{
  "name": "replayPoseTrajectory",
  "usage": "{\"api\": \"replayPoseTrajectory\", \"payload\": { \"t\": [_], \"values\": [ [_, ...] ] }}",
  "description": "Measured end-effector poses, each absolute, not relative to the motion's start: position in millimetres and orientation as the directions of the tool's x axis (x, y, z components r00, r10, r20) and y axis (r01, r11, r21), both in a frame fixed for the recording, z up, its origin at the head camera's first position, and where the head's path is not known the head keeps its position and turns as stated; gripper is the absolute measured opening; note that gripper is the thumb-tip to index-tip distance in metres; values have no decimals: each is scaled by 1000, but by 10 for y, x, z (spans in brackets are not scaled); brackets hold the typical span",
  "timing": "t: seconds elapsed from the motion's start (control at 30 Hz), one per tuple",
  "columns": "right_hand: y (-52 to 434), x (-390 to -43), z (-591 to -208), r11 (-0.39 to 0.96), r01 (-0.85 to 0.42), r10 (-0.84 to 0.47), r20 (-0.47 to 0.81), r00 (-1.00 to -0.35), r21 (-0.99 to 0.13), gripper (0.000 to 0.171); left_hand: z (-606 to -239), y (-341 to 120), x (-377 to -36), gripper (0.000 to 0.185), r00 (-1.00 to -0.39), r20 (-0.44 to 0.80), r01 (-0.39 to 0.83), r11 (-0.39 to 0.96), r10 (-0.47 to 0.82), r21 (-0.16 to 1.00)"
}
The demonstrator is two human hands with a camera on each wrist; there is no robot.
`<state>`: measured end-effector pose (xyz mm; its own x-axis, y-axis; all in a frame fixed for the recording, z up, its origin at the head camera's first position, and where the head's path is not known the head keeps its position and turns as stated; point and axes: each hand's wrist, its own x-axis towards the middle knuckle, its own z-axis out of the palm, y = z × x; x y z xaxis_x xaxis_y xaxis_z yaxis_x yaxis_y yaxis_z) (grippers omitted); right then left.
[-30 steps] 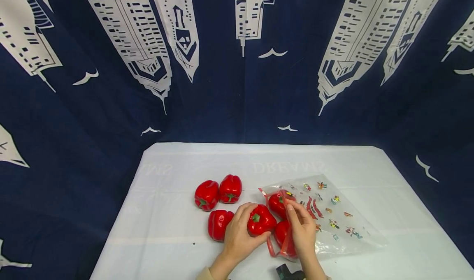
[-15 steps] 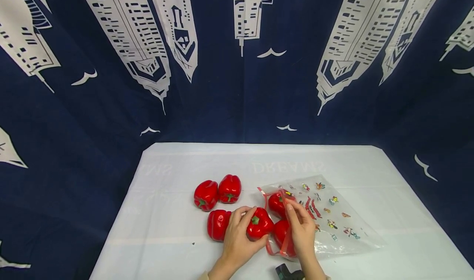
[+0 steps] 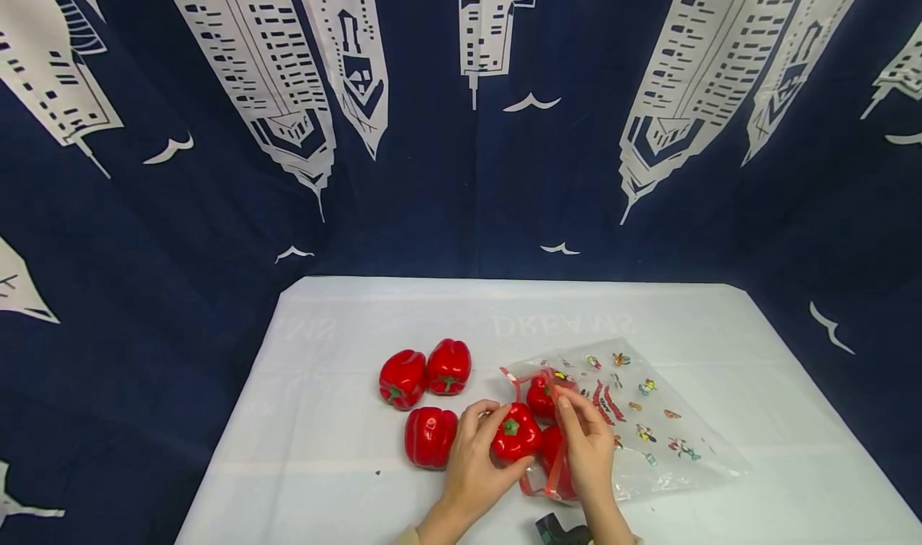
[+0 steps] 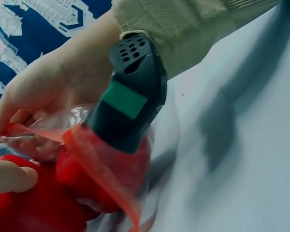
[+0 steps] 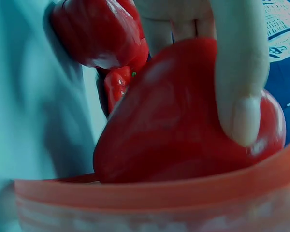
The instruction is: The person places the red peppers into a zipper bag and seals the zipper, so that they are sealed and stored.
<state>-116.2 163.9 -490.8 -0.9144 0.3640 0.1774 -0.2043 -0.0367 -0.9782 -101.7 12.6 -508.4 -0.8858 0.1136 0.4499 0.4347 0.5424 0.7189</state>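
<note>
My left hand (image 3: 477,458) grips a red bell pepper (image 3: 515,433) between thumb and fingers, right at the mouth of a clear printed zip bag (image 3: 670,441). In the right wrist view the held pepper (image 5: 174,116) sits just behind the bag's red rim (image 5: 150,193), with the left thumb on it. My right hand (image 3: 589,441) pinches that red edge and keeps the mouth apart. Inside the bag lie two more red peppers, one toward the back (image 3: 540,398) and one toward the front (image 3: 553,453), partly hidden by the hands. The left wrist view shows the right hand (image 4: 43,96) holding the rim.
Three red bell peppers lie on the white table (image 3: 324,449) left of the hands: two together at the back (image 3: 402,378) (image 3: 449,366) and one beside the left hand (image 3: 430,438). A dark wrist camera (image 3: 562,530) sits by the right wrist. A navy patterned cloth (image 3: 432,209) hangs behind.
My left hand has shifted slightly right with the pepper, closer to the bag's mouth. The right hand keeps its pinch on the rim, nearly still.
</note>
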Motion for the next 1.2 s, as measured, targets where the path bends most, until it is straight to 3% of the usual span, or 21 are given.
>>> {"api": "replayPoseTrajectory", "payload": {
  "t": [0.23,0.57,0.93,1.2],
  "values": [
    [1642,-1158,-4907,-61,-223,360,187,-914,-973,25,-5102,277,-1064,68,-886,461,398,571,38,718],
    [1670,-1161,-4893,-42,-193,377,163,-912,-980,23,-5147,433,-1153,70,-932,361,321,468,3,823],
    [1674,-1162,-4868,-78,-196,364,155,-918,-977,23,-5288,402,-1176,70,-905,420,404,419,58,813],
    [1689,-1150,-4859,-52,-160,349,132,-928,-986,26,-5268,474,-1240,65,-927,375,357,352,18,865]
  ]
}}
